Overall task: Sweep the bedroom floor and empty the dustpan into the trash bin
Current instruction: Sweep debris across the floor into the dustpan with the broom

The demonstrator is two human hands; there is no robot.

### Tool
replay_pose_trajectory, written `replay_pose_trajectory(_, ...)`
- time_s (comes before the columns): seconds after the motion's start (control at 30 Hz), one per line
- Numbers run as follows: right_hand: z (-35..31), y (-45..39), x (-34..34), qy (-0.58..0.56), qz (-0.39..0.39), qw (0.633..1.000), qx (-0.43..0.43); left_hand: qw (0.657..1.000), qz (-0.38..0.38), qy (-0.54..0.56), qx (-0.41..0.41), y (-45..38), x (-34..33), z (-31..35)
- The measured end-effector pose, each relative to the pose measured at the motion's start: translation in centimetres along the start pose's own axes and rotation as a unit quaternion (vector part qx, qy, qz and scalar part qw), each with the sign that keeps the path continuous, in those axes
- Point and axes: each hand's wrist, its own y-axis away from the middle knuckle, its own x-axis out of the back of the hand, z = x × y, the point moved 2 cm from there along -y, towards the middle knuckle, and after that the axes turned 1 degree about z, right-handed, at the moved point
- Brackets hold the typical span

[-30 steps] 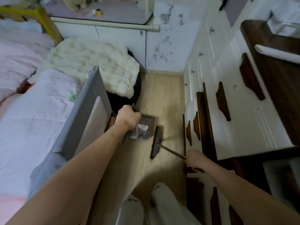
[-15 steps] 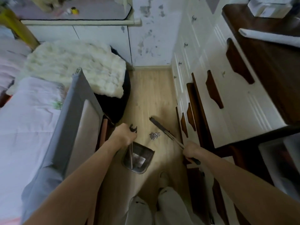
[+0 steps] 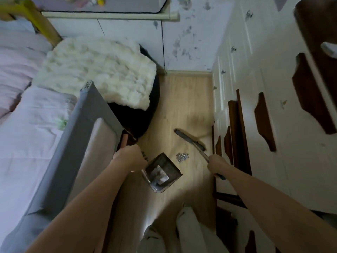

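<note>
Left: bed (image 3: 27, 136) with pale pink bedding, grey padded rail (image 3: 73, 141) along its edge. Fluffy white blanket (image 3: 98, 70) drapes over a dark round seat (image 3: 138, 117) beside the rail. Right: white drawer unit (image 3: 284, 125) with dark wood cut-out handles. Far wall (image 3: 191, 33) pale, smudged with dark marks.

Both bare forearms reach forward and down from the near edge. The left hand (image 3: 130, 157) sits fisted at the far end of its arm, knuckles up, fingers curled round a thin handle. The right hand (image 3: 217, 164), to its right, grips a slanting shaft, wrist angled left.
</note>
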Motion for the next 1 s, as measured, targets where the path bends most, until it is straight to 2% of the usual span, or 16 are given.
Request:
replay_pose_trajectory(0.13, -1.1, -1.9, 0.3, 0.096, -0.015, 0.995, 0.005, 0.998, 0.032, -0.037, 0.034, -1.3, 1.0, -0.1)
replay_pose_trajectory(0.2, -1.3, -3.0, -1.0, 0.094, -0.023, 0.995, 0.020, 0.998, 0.039, -0.025, 0.038, -1.9, 1.4, 0.3)
replay_pose_trajectory(0.3, -1.9, -2.8, -2.4, 0.009, -0.060, 0.998, 0.033, 0.998, 0.049, -0.022, 0.025, -2.8, 1.8, 1.3)
replay_pose_trajectory(0.53, -0.6, 4.7, 0.7, -0.110, -0.140, 0.983, 0.052, 0.999, 0.038, -0.005, 0.008, -2.0, 2.6, 1.9)
replay_pose_trajectory(0.7, -2.5, 6.5, -0.7, -0.045, -0.086, 0.990, 0.098, 1.000, 0.027, -0.007, -0.011, -0.3, 2.1, 2.8)
replay_pose_trajectory(1.0, -3.9, 3.9, -1.5, 0.009, -0.037, 0.997, 0.062, 0.999, 0.036, 0.021, 0.028, 1.3, 1.7, -2.1)
